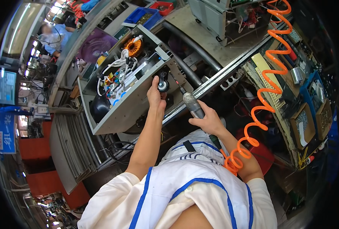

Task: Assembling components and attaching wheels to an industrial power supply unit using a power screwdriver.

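Observation:
A grey metal housing (120,110) lies on its side, its open face showing wiring, blue parts and a copper-wound ring coil (133,47). Against its near panel, my left hand (155,95) is closed on a black caster wheel (163,84). My right hand (209,120) grips a grey powered screwdriver (193,104) by its body. The driver's thin bit points up and left at the panel beside the caster; whether the tip touches a screw is too small to tell. An orange coiled hose (271,82) runs to the tool's lower end.
A roller rail (194,45) and metal edge cross behind the housing. Another grey cabinet on casters (209,19) stands at the far right. Blue (128,20) and red bins sit at the back. Stacked grey panels (64,141) lean left; cardboard trays (296,121) of small parts lie right.

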Motion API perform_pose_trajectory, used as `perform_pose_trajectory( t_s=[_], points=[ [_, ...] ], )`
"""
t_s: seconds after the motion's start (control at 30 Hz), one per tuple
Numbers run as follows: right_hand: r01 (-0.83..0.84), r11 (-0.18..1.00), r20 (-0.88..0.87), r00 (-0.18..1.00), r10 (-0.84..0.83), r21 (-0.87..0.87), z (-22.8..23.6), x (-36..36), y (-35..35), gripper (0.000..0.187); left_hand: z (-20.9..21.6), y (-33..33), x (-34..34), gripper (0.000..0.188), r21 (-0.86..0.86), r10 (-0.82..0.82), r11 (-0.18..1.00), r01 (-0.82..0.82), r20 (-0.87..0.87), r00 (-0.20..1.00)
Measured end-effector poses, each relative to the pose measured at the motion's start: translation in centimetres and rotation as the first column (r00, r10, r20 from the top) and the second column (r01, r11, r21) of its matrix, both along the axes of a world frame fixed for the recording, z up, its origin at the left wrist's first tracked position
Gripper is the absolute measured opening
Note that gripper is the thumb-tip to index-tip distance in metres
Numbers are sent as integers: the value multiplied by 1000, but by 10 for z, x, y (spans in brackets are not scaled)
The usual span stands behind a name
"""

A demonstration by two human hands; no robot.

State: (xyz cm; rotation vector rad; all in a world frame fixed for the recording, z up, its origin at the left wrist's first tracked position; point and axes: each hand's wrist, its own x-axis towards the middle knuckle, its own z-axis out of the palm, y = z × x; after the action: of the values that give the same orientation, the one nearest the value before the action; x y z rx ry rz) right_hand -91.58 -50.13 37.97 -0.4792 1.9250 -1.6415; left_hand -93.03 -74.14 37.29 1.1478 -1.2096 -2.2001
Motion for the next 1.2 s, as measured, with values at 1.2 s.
perform_pose_trajectory(
  t_s=[1.2],
  points=[
    [-205,979,-10,979,205,8,29,14,31,81,-35,-23,39,24,451,72,886,108,-365,928]
  ],
)
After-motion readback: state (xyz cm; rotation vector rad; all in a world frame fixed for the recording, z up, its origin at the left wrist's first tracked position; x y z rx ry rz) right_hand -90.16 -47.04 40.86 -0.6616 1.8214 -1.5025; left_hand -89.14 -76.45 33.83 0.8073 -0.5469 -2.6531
